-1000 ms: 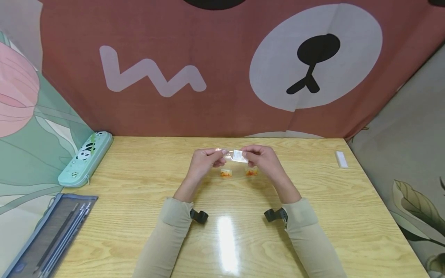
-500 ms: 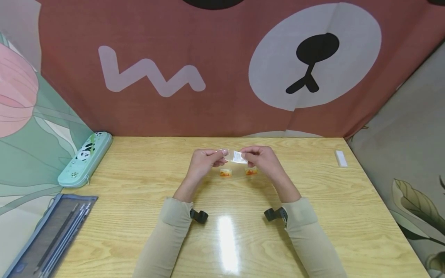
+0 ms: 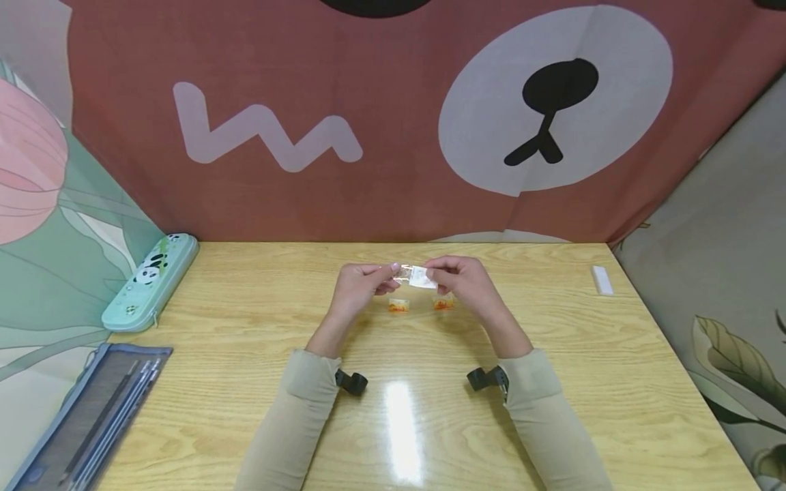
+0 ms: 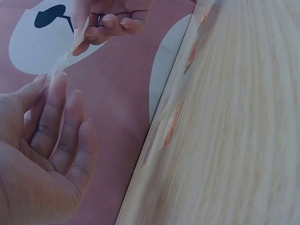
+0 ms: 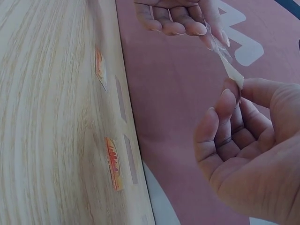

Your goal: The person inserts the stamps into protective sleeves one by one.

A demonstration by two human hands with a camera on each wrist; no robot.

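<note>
Above the far middle of the table, both hands hold a small clear plastic wrapper (image 3: 405,274) with a white printed panel (image 3: 421,277). Thumb and fingers of the left hand (image 3: 362,281) pinch its clear end. The right hand (image 3: 462,278) pinches the white end, whose edge looks serrated in the right wrist view. Clear film (image 4: 60,64) spans the short gap between the fingertips. Below the hands, two small orange-and-yellow packets (image 3: 399,306) lie flat, the right one (image 5: 113,164) showing red print.
At the left, a mint panda pencil case (image 3: 150,281) stands beside a blue mesh pouch (image 3: 92,416) of pencils. A white block (image 3: 602,281) lies far right. Flat pinkish strips (image 5: 131,159) show between packets and back edge. A brown bear-print cloth (image 3: 393,198) hangs behind the table (image 3: 417,354).
Both hands stay almost where they were, with the same pinch. The clear film between them flexes slightly, and its glints shift.
</note>
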